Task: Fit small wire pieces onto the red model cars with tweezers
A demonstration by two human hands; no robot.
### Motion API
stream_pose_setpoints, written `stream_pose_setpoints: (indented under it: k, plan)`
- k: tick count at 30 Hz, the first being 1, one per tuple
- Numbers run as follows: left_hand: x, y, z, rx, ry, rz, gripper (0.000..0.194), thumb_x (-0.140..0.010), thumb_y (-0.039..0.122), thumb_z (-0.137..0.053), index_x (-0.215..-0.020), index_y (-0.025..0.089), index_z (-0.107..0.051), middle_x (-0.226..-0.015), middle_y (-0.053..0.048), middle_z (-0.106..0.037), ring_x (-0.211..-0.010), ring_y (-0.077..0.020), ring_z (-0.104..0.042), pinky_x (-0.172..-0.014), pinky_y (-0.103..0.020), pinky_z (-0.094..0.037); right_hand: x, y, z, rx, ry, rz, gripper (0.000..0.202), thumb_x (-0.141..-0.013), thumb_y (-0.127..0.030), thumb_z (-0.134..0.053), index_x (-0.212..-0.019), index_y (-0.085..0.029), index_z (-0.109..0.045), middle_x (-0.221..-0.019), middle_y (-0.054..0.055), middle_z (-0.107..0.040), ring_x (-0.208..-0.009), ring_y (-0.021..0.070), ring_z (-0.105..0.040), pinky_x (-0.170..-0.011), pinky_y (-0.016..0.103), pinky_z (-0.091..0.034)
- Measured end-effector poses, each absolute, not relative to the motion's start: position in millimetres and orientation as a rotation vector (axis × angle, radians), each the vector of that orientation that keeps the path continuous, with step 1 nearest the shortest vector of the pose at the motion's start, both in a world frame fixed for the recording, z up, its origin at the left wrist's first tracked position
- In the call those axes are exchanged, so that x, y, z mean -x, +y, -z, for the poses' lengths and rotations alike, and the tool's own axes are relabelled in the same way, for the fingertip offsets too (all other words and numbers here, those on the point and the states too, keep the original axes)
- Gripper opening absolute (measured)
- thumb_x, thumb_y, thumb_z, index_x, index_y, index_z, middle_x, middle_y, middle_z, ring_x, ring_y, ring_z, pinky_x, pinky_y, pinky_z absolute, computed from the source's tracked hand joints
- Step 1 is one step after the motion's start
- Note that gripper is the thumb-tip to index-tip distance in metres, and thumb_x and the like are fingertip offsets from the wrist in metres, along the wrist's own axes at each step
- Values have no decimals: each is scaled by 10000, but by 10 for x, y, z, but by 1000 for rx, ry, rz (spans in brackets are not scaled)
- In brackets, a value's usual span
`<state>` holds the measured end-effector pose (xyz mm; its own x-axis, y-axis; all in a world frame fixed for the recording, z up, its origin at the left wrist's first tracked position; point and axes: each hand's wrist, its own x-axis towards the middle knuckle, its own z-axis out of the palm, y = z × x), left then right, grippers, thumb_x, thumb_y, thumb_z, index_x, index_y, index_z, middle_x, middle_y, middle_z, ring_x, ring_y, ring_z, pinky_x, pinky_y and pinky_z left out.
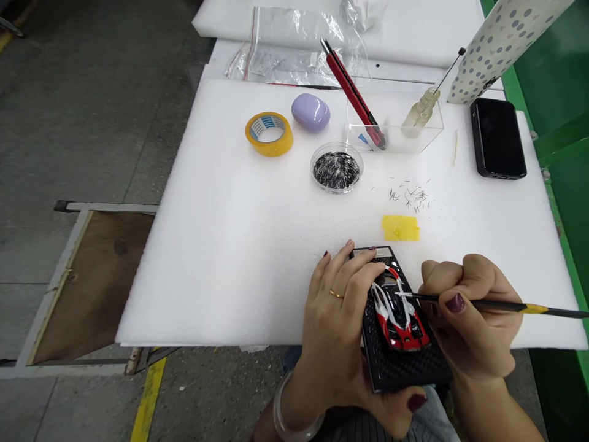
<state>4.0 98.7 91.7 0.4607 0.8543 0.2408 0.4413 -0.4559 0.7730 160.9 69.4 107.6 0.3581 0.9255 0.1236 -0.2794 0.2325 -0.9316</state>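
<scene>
My left hand (343,319) grips a black textured base (405,365) that carries a small red, white and black model car (396,310), held at the near edge of the white foam sheet (230,245). In my right hand (464,313) is a thin black tool with a yellow band (506,304). Its tip touches the top of the car. A small yellow tape piece (400,228) lies just beyond the base, and several tiny black pins (411,196) are scattered past it.
On the foam are a round clear dish of black pins (337,167), a yellow tape roll (269,133), a lilac oval case (310,112), a clear box (396,126) holding a red utility knife (353,92) and a clear-handled tool (421,110), and a black phone (497,138). Plastic bags (294,46) lie at the back.
</scene>
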Motion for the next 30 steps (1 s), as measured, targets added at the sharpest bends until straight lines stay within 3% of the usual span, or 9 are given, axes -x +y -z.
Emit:
stream_pose_setpoints:
  k: [30]
  plan:
    - [-24, 997, -889, -2093, 1078, -828, 348, -1016, 235, -461, -1361, 253, -505, -1460, -82, -631, -1493, -289, -441, -1258, -573, -281, -1603, 690, -1064, 1033, -829, -956, 158, -910, -213, -692, -798, -256, -589, -597, -4, -548, -487, 146, -370, -427, 323, -264]
